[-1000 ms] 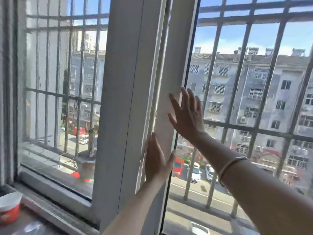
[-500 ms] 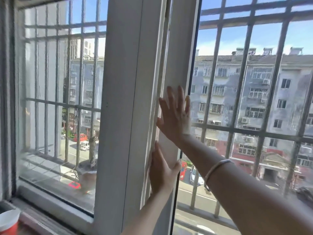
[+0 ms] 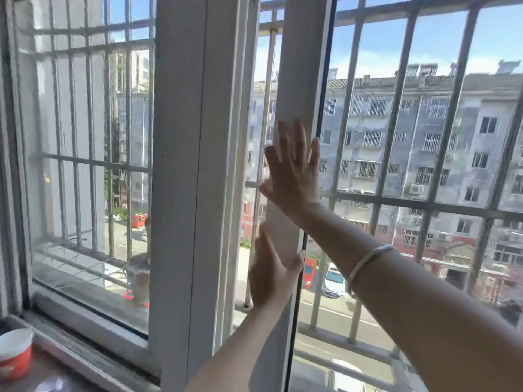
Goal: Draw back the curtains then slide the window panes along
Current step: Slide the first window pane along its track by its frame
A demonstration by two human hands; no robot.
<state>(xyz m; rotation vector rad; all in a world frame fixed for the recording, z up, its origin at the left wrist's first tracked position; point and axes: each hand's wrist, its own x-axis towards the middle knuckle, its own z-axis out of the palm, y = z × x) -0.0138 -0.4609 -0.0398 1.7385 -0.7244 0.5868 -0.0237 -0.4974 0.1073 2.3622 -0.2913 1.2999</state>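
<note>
The sliding pane's white upright frame (image 3: pixel 301 66) stands just right of centre, with its glass (image 3: pixel 424 131) stretching to the right. My right hand (image 3: pixel 294 171) lies flat on that upright, fingers spread and pointing up. My left hand (image 3: pixel 270 275) presses flat against the same upright lower down, its thumb hooked round the edge by the glass. A narrow open gap (image 3: pixel 261 108) separates this upright from the wide white post (image 3: pixel 184 137) of the left pane. A grey curtain (image 3: pixel 8 179) hangs bunched at the far left edge.
Grey security bars (image 3: pixel 396 200) run outside the whole window. A plant pot (image 3: pixel 138 274) sits on the outer ledge behind the left glass. A red and white cup (image 3: pixel 15 355) stands on the inner sill (image 3: pixel 85 363) at the lower left. A bracelet is on my right wrist.
The right pane's upright has slid to the right, away from the wide post, and a gap has opened between them. Both hands moved along with it, flat on the frame.
</note>
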